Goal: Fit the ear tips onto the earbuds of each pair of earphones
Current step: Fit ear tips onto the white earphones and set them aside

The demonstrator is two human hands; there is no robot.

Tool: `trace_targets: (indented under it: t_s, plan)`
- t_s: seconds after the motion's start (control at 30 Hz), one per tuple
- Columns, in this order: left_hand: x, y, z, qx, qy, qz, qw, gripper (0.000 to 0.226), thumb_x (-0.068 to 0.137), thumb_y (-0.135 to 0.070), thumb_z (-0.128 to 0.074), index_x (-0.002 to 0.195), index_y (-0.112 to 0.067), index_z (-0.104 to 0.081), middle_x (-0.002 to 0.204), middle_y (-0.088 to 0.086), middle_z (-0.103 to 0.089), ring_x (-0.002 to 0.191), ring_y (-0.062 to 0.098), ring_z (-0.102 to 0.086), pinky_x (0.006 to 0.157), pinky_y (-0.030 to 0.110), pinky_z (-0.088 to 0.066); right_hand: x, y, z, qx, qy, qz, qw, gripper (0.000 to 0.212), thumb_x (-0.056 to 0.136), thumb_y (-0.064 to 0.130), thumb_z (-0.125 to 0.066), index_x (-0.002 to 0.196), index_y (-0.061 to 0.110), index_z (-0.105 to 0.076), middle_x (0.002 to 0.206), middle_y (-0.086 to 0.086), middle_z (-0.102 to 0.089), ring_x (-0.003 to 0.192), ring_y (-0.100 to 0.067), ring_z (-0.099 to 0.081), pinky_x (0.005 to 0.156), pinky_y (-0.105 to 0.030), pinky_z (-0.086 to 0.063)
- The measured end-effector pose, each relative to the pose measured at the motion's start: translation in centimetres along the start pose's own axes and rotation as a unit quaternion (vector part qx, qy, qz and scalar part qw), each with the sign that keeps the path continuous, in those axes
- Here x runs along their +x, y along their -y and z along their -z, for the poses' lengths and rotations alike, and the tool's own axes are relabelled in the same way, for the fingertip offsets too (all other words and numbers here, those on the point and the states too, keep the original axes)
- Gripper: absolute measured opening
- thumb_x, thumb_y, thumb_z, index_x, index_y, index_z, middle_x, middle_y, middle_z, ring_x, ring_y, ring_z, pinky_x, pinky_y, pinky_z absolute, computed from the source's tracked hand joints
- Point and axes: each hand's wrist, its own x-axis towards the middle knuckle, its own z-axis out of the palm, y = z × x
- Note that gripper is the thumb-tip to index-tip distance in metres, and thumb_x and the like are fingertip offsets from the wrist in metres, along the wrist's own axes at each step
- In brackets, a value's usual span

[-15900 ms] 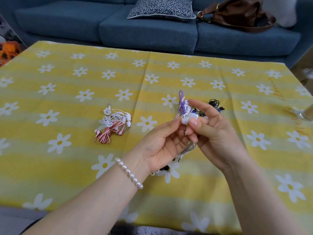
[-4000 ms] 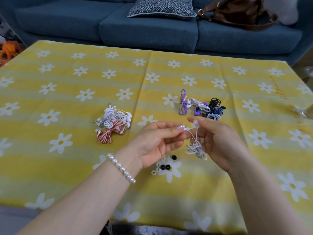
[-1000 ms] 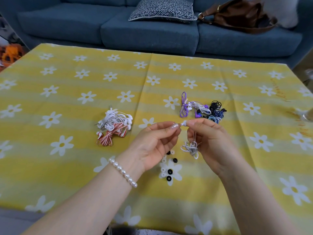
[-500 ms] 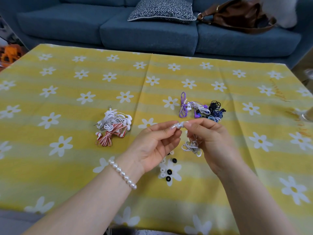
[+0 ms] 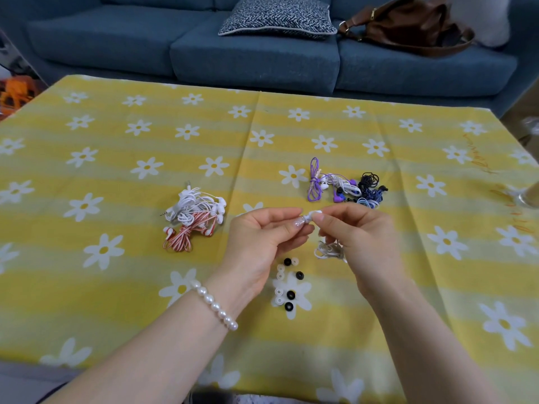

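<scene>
Earbud and ear tip meet at the centre of the view, held above the bench: the small white earbud (image 5: pixel 314 213) is pinched in the fingertips of the right hand (image 5: pixel 360 240), whose lower fingers curl round the white coiled cable (image 5: pixel 329 250) hanging below, while the left hand (image 5: pixel 262 240) pinches what looks like a small pale silicone ear tip (image 5: pixel 306 219) between thumb and forefinger, right against the earbud. Both grips are closed tight on small parts — whether the tip is already partly on the nozzle is too small to tell. To do this well, I would judge the tip should be kept square to the nozzle, one edge of its collar hooked over first, then rolled round with the thumb rather than shoved straight, since soft silicone tends to fold and slip. The right hand should hold the earbud body, not the cable. Just below the hands a cluster of loose black and white ear tips (image 5: pixel 287 282) lies on the yellow daisy-print cloth (image 5: pixel 116 158) covering the bench. Near on the left sits a pile of white and red-striped earphones (image 5: pixel 192 217); behind the right hand, a pile of purple, white and dark blue earphones (image 5: pixel 344 188). Beyond the bench stands a blue sofa (image 5: pixel 250 56).
</scene>
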Motion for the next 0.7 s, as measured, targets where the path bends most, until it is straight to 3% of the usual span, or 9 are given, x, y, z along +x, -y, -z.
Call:
trace_targets:
  t_s: [0.13, 0.37, 0.63, 0.7]
  plan:
    - [-0.23, -0.07, -0.21, 0.009, -0.002, -0.011, 1.0, 0.014, 0.076, 0.01, -0.061, 0.081, -0.002, -0.065, 0.067, 0.009, -0.072, 0.065, 0.016, -0.071, 0.062, 0.023, -0.057, -0.07, 0.12, -0.04, 0.013, 0.003, 0.0, 1.0, 0.014, 0.077, 0.007, -0.07, 0.065, 0.013, -0.066, 0.05, 0.002, -0.062, 0.047, -0.012, -0.052, 0.048, -0.023, -0.046]
    - [-0.22, -0.16, -0.21, -0.006, -0.003, -0.009, 1.0, 0.015, 0.077, 0.011, -0.059, 0.082, -0.002, -0.065, 0.069, 0.01, -0.072, 0.065, 0.017, -0.071, 0.06, 0.021, -0.057, -0.26, 0.28, -0.28, 0.047, 0.001, 0.002, 0.999, 0.013, 0.079, 0.001, -0.067, 0.068, 0.008, -0.063, 0.049, 0.0, -0.064, 0.047, -0.013, -0.059, 0.049, -0.023, -0.051]
    - [-0.4, -0.16, -0.27, -0.009, 0.002, -0.005, 1.0, 0.016, 0.08, 0.01, -0.058, 0.085, -0.002, -0.066, 0.071, 0.009, -0.073, 0.067, 0.017, -0.071, 0.062, 0.021, -0.057, -0.44, 0.3, -0.52, 0.025, -0.014, 0.037, 0.999, 0.016, 0.078, 0.0, -0.067, 0.065, 0.009, -0.066, 0.049, 0.002, -0.065, 0.048, -0.01, -0.062, 0.051, -0.021, -0.052]
    - [-0.46, -0.18, -0.28, -0.005, 0.006, -0.009, 1.0, 0.016, 0.08, 0.01, -0.057, 0.088, -0.002, -0.066, 0.073, 0.009, -0.073, 0.069, 0.016, -0.071, 0.063, 0.021, -0.057, -0.4, 0.13, -0.45, -0.003, -0.022, 0.049, 0.999, 0.011, 0.079, 0.002, -0.068, 0.069, 0.008, -0.068, 0.052, 0.001, -0.067, 0.052, -0.012, -0.064, 0.053, -0.026, -0.054]
